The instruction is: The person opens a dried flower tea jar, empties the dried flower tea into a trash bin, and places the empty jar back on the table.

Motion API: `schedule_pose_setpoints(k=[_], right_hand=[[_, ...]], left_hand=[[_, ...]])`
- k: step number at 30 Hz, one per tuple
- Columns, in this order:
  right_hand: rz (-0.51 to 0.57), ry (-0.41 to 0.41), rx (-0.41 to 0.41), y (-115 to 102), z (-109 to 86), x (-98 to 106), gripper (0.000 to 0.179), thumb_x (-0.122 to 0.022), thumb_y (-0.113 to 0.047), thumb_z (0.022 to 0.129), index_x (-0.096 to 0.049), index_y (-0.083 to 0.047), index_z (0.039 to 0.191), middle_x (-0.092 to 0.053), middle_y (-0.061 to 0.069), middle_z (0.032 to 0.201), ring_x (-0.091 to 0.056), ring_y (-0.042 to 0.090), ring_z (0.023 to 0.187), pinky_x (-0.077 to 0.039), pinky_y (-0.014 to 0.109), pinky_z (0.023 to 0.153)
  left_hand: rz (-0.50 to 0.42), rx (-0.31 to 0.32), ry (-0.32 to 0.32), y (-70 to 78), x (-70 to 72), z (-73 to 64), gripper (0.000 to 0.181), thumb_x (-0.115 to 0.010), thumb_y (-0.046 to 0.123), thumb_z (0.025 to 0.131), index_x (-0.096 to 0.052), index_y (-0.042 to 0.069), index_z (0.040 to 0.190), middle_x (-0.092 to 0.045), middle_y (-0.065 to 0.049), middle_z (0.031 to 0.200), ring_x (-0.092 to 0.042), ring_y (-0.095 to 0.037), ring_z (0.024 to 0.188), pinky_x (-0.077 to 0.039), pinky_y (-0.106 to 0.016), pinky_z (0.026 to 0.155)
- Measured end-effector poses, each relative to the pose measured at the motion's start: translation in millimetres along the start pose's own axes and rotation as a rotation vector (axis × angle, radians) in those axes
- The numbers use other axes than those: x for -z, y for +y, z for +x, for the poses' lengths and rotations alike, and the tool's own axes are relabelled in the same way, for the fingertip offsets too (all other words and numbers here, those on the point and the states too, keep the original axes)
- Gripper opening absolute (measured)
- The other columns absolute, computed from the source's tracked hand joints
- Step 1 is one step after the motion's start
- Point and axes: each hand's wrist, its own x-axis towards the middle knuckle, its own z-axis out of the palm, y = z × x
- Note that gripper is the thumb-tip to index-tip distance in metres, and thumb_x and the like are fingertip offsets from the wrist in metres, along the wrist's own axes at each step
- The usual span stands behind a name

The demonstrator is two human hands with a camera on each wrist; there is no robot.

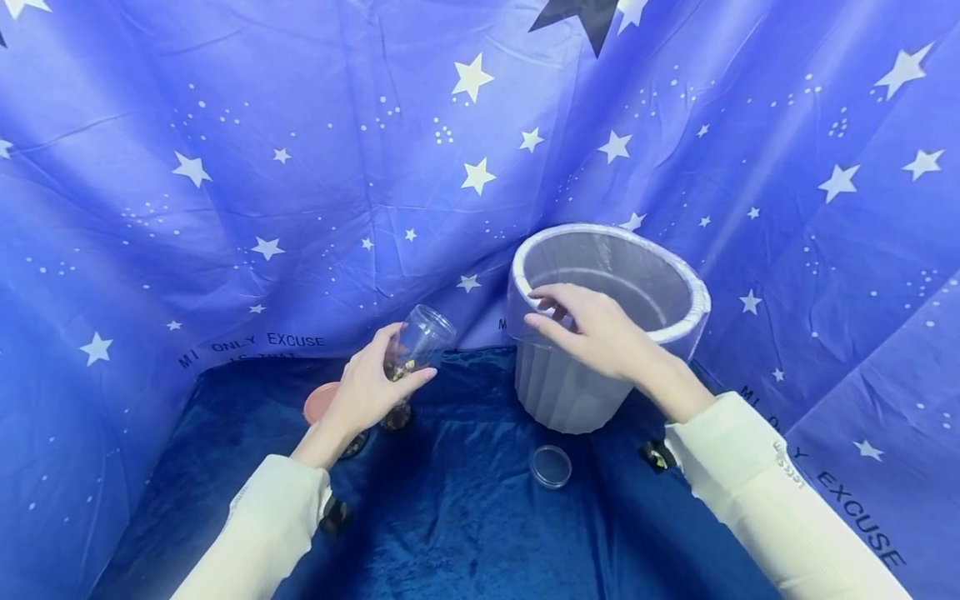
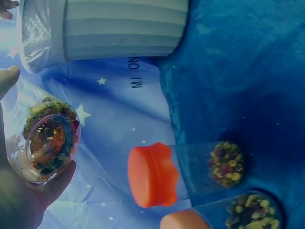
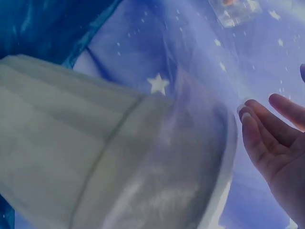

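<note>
My left hand grips a clear plastic jar, tilted, its upper end toward the right. Dried flowers and leaves lie in the jar's bottom, as the left wrist view shows. At the near left rim of a light grey bin, my right hand hovers with loosely bent fingers. Nothing shows between them. A clear plastic liner is folded over the bin's rim. On the cloth in front of the bin lies a clear round lid-like piece.
Below my left hand, in its wrist view, stand two clear jars with dried mix, one under an orange scalloped lid, the other under a paler orange lid. Dark blue cloth covers the surface. A star-printed curtain hangs behind.
</note>
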Motion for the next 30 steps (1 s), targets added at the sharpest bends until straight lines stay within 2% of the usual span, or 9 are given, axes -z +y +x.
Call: schedule_pose_setpoints(k=[5, 10, 14, 18, 23, 27, 30], right_hand=[[-0.038, 0.052, -0.058, 19.3, 1.1, 16.4, 0.036, -0.058, -0.030, 0.098, -0.062, -0.007, 0.126, -0.071, 0.010, 0.107, -0.067, 0.026, 0.098, -0.052, 0.044, 0.087], [-0.077, 0.081, -0.118, 40.7, -2.0, 30.4, 0.034, -0.058, -0.026, 0.098, -0.063, -0.002, 0.121, -0.072, 0.016, 0.104, -0.069, 0.031, 0.095, -0.052, 0.047, 0.085], [-0.117, 0.071, -0.175, 56.0, -5.3, 40.2, 0.034, -0.057, -0.023, 0.098, -0.063, 0.002, 0.120, -0.072, 0.021, 0.104, -0.069, 0.035, 0.095, -0.052, 0.050, 0.086], [-0.136, 0.043, -0.274, 72.2, -7.8, 51.4, 0.036, -0.057, -0.022, 0.097, -0.061, 0.003, 0.123, -0.070, 0.025, 0.109, -0.067, 0.039, 0.101, -0.050, 0.054, 0.089], [-0.188, 0.023, -0.374, 94.1, -13.8, 65.6, 0.041, -0.054, -0.023, 0.097, -0.057, 0.005, 0.127, -0.063, 0.032, 0.119, -0.060, 0.047, 0.110, -0.043, 0.061, 0.092], [-0.235, 0.063, -0.435, 108.6, -20.3, 71.2, 0.043, -0.053, -0.022, 0.095, -0.056, 0.007, 0.126, -0.057, 0.036, 0.119, -0.051, 0.053, 0.112, -0.038, 0.065, 0.093], [-0.252, 0.096, -0.512, 117.0, -25.8, 73.0, 0.049, -0.051, -0.022, 0.092, -0.051, 0.010, 0.129, -0.048, 0.039, 0.123, -0.042, 0.058, 0.116, -0.035, 0.068, 0.094]], left_hand=[[0.027, -0.004, -0.003, 7.5, 4.3, 7.8, 0.082, -0.072, 0.058, 0.081, -0.039, 0.021, 0.147, -0.061, -0.009, 0.127, -0.062, -0.025, 0.108, -0.050, -0.048, 0.091], [0.024, 0.006, -0.019, 12.4, 8.4, 15.0, 0.083, -0.071, 0.058, 0.082, -0.038, 0.020, 0.147, -0.063, -0.009, 0.123, -0.063, -0.025, 0.110, -0.050, -0.048, 0.094], [0.034, 0.013, -0.026, 16.5, 13.2, 20.8, 0.084, -0.071, 0.058, 0.082, -0.037, 0.018, 0.148, -0.064, -0.010, 0.123, -0.063, -0.026, 0.111, -0.050, -0.049, 0.095], [0.053, 0.015, -0.015, 20.3, 18.2, 27.5, 0.084, -0.070, 0.058, 0.082, -0.037, 0.018, 0.148, -0.064, -0.011, 0.125, -0.063, -0.027, 0.112, -0.050, -0.050, 0.095], [0.055, 0.039, -0.024, 25.9, 20.9, 35.1, 0.086, -0.070, 0.060, 0.082, -0.035, 0.018, 0.148, -0.062, -0.011, 0.130, -0.063, -0.027, 0.115, -0.048, -0.050, 0.098], [0.058, 0.060, -0.043, 30.1, 21.6, 40.0, 0.088, -0.068, 0.062, 0.082, -0.033, 0.019, 0.151, -0.062, -0.011, 0.128, -0.060, -0.029, 0.116, -0.046, -0.052, 0.100], [0.071, 0.054, -0.043, 33.8, 22.7, 43.1, 0.088, -0.067, 0.063, 0.082, -0.033, 0.019, 0.151, -0.063, -0.010, 0.121, -0.060, -0.030, 0.113, -0.046, -0.052, 0.099]])
